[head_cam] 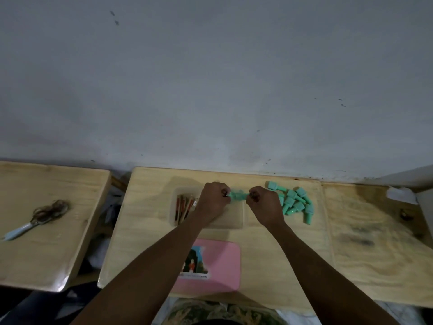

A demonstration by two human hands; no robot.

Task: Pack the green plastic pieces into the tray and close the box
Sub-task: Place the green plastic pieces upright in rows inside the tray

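A clear plastic tray [234, 219] lies in the middle of the wooden table, with several brown sticks [184, 207] in its left part. Above the tray's far edge, my left hand [214, 200] and my right hand [263, 204] each grip one end of a green plastic piece [237, 196] held between them. A pile of several more green pieces [295, 201] lies on the table just right of my right hand. The pink lid [218, 263] with a picture sticker lies flat near me, partly under my left forearm.
A second wooden table [46, 221] on the left carries scissors [25, 227] and a bundle of dark string [55, 207]. The wall runs directly behind the tables. A dark small object [405, 214] and white paper [401, 194] sit at far right.
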